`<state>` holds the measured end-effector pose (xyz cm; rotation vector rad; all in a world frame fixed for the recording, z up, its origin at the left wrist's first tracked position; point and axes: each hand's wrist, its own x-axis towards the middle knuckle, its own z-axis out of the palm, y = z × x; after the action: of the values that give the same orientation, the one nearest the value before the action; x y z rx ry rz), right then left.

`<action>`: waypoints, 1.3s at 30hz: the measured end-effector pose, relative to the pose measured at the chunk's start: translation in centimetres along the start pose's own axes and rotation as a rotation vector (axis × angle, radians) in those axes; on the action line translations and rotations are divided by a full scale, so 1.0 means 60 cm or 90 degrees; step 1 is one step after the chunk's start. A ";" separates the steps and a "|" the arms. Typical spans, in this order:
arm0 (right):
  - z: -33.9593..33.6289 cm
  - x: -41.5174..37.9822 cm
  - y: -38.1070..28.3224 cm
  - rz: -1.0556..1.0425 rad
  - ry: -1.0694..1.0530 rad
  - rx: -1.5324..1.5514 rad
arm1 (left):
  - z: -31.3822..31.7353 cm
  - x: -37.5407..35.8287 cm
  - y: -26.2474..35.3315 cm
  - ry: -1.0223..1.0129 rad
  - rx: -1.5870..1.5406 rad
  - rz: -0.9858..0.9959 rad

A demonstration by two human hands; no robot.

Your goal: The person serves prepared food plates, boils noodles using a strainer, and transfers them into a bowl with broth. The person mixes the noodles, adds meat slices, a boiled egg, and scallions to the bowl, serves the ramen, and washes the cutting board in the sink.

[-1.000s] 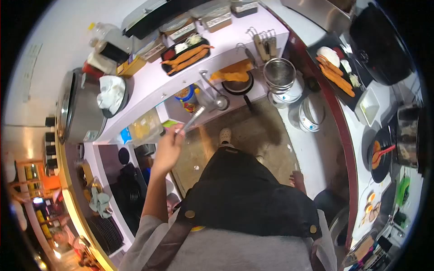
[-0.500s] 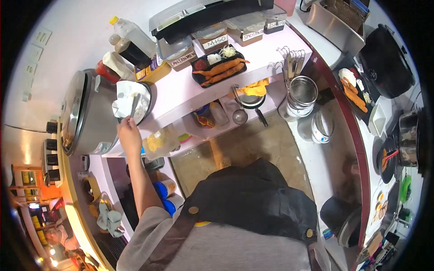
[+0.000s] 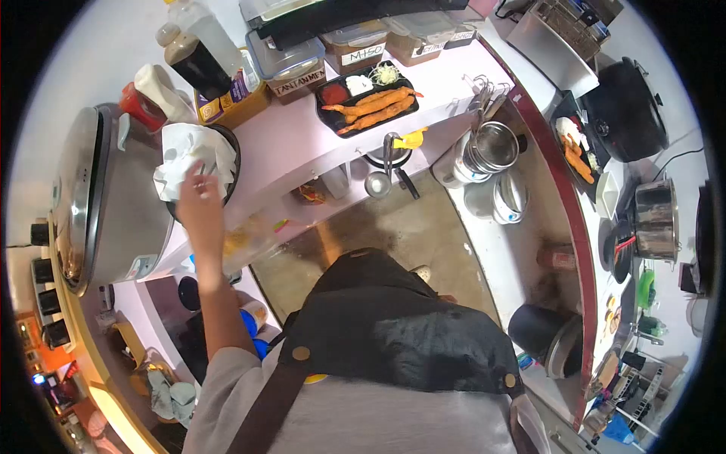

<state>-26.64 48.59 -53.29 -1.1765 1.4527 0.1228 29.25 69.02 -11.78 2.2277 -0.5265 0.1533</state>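
My left hand [image 3: 199,198] reaches over the crumpled white paper [image 3: 198,147], its fingers curled and slightly blurred. A slim grey metal utensil [image 3: 203,171] shows at the fingertips, mostly covered by the hand. The paper lines a dark round bowl [image 3: 234,142] beside the large rice cooker [image 3: 128,219]. Right of the hand, on the pink shelf, a black divided tray [image 3: 327,119] holds breaded fried prawns [image 3: 376,107], white and red portions and shredded cabbage. My right hand is out of view.
Labelled lidded tubs [image 3: 286,69] and sauce bottles [image 3: 198,64] line the back. Strainers [image 3: 495,144] stand in a container on the right. A ladle [image 3: 378,184] hangs below the shelf edge. Another prawn tray [image 3: 586,170] and a steel pot [image 3: 655,216] sit far right.
My left hand has moved from the bowl's near edge farther in over the paper, covering more of the metal utensil. The view has shifted, moving shelf objects left.
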 end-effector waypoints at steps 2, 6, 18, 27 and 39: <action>0.001 0.043 0.054 -0.023 -0.011 -0.030 | 0.065 -0.008 0.000 -0.253 -0.247 -0.100; -0.019 0.028 0.008 0.004 -0.048 0.075 | 0.231 0.040 0.013 -0.418 -0.418 -0.245; -0.082 -0.122 -0.081 0.027 0.049 0.168 | 0.366 0.123 0.020 -0.343 -0.451 -0.331; -0.076 -0.206 -0.018 0.106 0.080 0.151 | 0.362 0.076 -0.060 -0.302 -0.492 -0.318; -0.091 -0.262 0.049 0.073 0.089 0.121 | 0.028 -0.147 0.017 -0.308 -0.685 -0.333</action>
<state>-35.80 55.35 -40.81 -0.9630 1.6171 -0.0192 20.74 70.02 -14.63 1.2413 -0.1634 -0.7812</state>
